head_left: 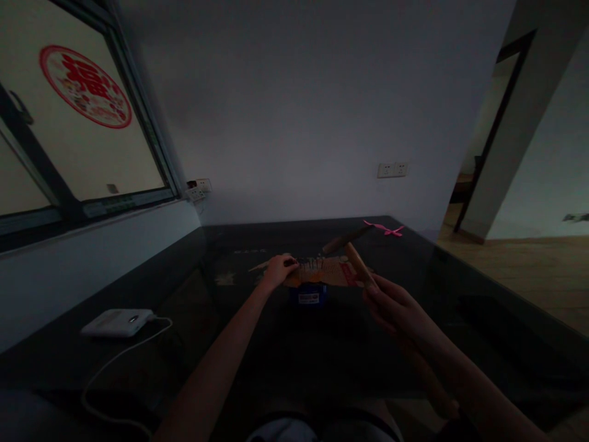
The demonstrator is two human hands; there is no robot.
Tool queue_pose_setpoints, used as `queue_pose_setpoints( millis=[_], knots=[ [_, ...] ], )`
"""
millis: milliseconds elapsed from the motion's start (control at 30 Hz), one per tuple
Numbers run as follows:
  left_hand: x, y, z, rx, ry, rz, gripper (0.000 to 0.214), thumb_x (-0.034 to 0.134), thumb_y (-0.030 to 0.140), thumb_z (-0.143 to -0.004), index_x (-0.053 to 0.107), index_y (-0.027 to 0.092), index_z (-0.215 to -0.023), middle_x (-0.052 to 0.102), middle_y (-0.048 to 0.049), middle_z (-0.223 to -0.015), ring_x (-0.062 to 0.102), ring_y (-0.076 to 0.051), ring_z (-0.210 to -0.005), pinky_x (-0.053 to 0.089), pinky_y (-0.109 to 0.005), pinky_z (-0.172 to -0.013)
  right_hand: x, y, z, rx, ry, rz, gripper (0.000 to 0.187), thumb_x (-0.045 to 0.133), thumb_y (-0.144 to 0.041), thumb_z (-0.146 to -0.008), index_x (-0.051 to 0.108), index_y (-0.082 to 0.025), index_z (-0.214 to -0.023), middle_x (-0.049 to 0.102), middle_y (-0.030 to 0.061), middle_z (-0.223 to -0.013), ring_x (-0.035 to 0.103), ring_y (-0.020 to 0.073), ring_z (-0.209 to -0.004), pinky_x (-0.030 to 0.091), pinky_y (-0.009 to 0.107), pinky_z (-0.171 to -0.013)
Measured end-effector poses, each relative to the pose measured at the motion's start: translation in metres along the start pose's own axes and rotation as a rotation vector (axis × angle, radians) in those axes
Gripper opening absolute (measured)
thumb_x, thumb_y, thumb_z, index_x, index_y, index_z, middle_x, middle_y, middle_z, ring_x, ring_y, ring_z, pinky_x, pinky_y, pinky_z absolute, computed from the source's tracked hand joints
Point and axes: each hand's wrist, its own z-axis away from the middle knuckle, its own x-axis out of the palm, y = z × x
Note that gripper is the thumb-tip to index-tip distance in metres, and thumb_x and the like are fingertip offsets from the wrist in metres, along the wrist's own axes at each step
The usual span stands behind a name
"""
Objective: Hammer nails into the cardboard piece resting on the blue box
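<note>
My right hand (391, 301) is wrapped round the wooden handle of a hammer (359, 265). Its long dark head is raised just over the right part of a piece of brown cardboard (334, 274). Several thin dark nails (313, 264) stand in a row on the cardboard. At the left end of that row, my left hand (277, 270) is closed in a pinch, seemingly on a nail; the dim light blurs its fingertips. Under the cardboard's front edge shows a blue container (309, 298) with a pale label.
A white power bank (118, 322) with a white cable lies at the left on the dark glossy table (193, 368). A pink ribbon (386, 229) lies near the far right corner. Behind stands a wall with sockets (392, 170); a window (83, 123) is on the left.
</note>
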Motion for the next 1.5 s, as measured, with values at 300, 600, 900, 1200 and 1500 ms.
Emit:
queue_pose_setpoints(
  millis=[300,600,900,1200,1500],
  knots=[
    [-0.016,0.004,0.019,-0.061,0.185,0.259,0.025,0.06,0.022,-0.073,0.061,0.015,-0.097,0.064,-0.0086,-0.098,0.061,-0.017,-0.085,0.049,-0.03,-0.076,-0.02,0.0,0.017,0.036,0.127,0.059,0.051,0.064,-0.044,-0.073,0.052,-0.02,-0.116,0.041,-0.0078,-0.052,0.036,0.0038,-0.038,0.028,0.013,-0.031],
    [-0.01,-0.028,0.101,-0.555,0.049,0.689,0.039,0.067,0.03,-0.068,0.052,0.016,-0.101,0.057,-0.0116,-0.11,0.063,-0.018,-0.08,0.052,-0.032,-0.067,-0.062,0.009,0.058,0.12,0.419,0.105,0.052,0.064,-0.055,-0.067,0.058,-0.024,-0.109,0.064,0.0042,-0.077,0.06,0.0167,-0.063,0.05,0.021,-0.047],
    [0.021,0.024,0.093,-0.553,-0.221,1.078,0.059,0.066,0.02,-0.072,0.037,0.021,-0.124,0.04,-0.0165,-0.133,0.062,-0.02,-0.093,0.045,-0.042,-0.091,-0.099,0.013,0.062,-0.021,0.173,0.767,0.042,0.055,-0.056,-0.071,0.063,-0.022,-0.095,0.069,0.0069,-0.084,0.063,0.0227,-0.073,0.051,0.03,-0.06],
    [0.067,0.05,0.062,-0.536,-0.245,1.18,0.061,0.066,0.014,-0.07,0.036,0.023,-0.123,0.038,-0.0134,-0.136,0.056,-0.022,-0.107,0.041,-0.043,-0.096,-0.09,0.047,0.038,-0.136,0.037,1.22,0.018,0.052,-0.033,-0.079,0.063,-0.028,-0.093,0.07,0.0021,-0.089,0.065,0.0212,-0.076,0.047,0.028,-0.065],
    [0.123,0.064,0.017,-0.511,-0.244,1.165,0.057,0.062,0.013,-0.073,0.036,0.024,-0.122,0.038,-0.0117,-0.136,0.06,-0.019,-0.1,0.044,-0.04,-0.092,-0.095,0.073,-0.014,-0.204,-0.099,1.323,0.021,0.056,-0.028,-0.077,0.064,-0.024,-0.096,0.066,0.0045,-0.097,0.061,0.0194,-0.085,0.043,0.027,-0.072]
  ],
)
